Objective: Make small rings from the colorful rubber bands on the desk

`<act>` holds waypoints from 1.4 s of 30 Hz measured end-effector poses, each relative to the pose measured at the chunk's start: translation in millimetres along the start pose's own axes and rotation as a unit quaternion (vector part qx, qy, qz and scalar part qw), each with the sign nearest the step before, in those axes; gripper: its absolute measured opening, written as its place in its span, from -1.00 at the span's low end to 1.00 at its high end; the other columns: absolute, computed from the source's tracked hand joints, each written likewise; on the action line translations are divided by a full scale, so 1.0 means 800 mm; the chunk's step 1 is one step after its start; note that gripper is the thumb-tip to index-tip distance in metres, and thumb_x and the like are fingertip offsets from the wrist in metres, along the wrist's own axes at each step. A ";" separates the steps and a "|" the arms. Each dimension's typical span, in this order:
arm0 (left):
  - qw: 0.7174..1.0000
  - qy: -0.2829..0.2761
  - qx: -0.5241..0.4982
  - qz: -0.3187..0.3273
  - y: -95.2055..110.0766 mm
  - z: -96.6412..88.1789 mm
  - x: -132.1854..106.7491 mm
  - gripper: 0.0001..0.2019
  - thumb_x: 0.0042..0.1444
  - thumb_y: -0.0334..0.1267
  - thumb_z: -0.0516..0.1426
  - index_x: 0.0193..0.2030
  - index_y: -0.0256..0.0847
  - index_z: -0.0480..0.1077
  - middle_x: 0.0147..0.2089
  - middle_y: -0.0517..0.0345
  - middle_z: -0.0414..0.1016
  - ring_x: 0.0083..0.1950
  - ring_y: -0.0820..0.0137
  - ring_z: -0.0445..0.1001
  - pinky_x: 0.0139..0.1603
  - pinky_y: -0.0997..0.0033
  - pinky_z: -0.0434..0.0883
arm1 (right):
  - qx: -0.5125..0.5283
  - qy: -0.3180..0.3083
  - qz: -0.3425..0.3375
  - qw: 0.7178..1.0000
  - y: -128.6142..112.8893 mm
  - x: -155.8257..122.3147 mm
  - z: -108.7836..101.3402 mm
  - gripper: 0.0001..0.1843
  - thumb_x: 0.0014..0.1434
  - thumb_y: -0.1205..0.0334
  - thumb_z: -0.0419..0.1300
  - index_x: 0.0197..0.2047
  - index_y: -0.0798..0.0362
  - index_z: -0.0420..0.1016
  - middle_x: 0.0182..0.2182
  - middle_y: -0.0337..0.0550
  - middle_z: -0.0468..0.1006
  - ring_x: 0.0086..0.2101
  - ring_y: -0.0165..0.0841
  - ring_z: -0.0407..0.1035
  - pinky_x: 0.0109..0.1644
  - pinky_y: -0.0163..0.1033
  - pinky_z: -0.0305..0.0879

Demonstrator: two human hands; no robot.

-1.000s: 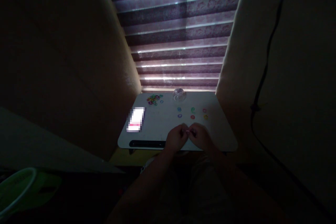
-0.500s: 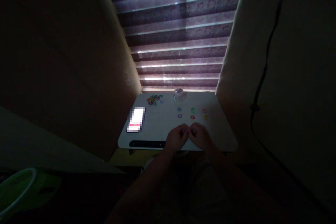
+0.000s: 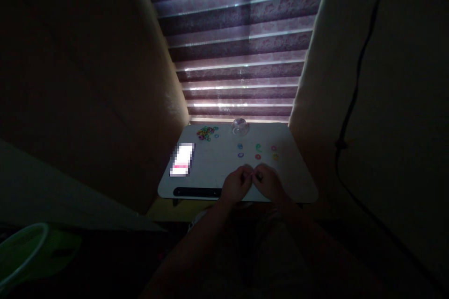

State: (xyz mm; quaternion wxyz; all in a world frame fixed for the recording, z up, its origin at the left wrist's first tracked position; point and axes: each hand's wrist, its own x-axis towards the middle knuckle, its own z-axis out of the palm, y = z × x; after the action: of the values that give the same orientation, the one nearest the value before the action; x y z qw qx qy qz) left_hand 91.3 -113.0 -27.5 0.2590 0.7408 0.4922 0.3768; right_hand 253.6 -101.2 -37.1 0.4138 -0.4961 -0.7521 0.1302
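My left hand (image 3: 238, 183) and my right hand (image 3: 267, 181) meet fingertip to fingertip over the front of the white table (image 3: 206, 166). Both are closed in a pinch on a small pink band (image 3: 251, 174), mostly hidden by the fingers. Just beyond them, several small coloured loops lie spaced in two rows, among them a red loop (image 3: 258, 156), a yellow loop (image 3: 275, 157), a purple loop (image 3: 240, 155) and a green loop (image 3: 258, 147), which looks twisted. At the back left sits a pile of mixed coloured loops (image 3: 205, 133).
A clear rounded container (image 3: 240, 127) stands at the table's back edge. A phone (image 3: 182, 160) with a bright blurred screen lies on the left. A black slot strip (image 3: 197, 192) runs along the front edge. Beyond hangs a curtain (image 3: 238, 56); a green basket (image 3: 38, 252) is low left.
Both hands stay together in nearly the same pose, still pinching the pink band. The view shifts very slightly; the loops on the table keep their places.
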 end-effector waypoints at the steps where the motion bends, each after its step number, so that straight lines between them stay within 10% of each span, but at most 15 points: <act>1: 1.000 0.000 -0.001 0.000 0.000 0.000 0.000 -0.80 0.24 -0.13 0.07 -0.14 -0.16 0.42 -0.34 0.21 0.50 -0.38 0.46 0.40 -0.35 0.50 0.27 | 0.002 0.001 0.001 1.000 0.000 0.000 0.000 -0.86 0.13 0.27 0.13 -0.46 0.02 0.29 -0.54 -0.25 0.36 -0.51 -0.41 0.23 -0.41 -0.30 0.08; 42: 0.999 0.022 0.019 -0.021 0.005 -0.002 -0.002 -0.83 0.26 -0.16 0.05 -0.22 -0.20 0.37 -0.31 0.15 0.50 -0.31 0.40 0.42 -0.30 0.44 0.28 | -0.009 -0.007 -0.011 1.000 -0.002 -0.001 -0.002 -0.88 0.17 0.22 0.14 -0.40 0.02 0.39 -0.50 -0.21 0.41 -0.47 -0.38 0.26 -0.37 -0.29 0.11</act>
State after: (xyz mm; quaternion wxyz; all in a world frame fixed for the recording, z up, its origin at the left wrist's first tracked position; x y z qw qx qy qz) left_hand 91.8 -115.8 -24.2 0.2420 0.7265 0.5206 0.3777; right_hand 254.0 -103.1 -35.6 0.4051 -0.4904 -0.7619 0.1221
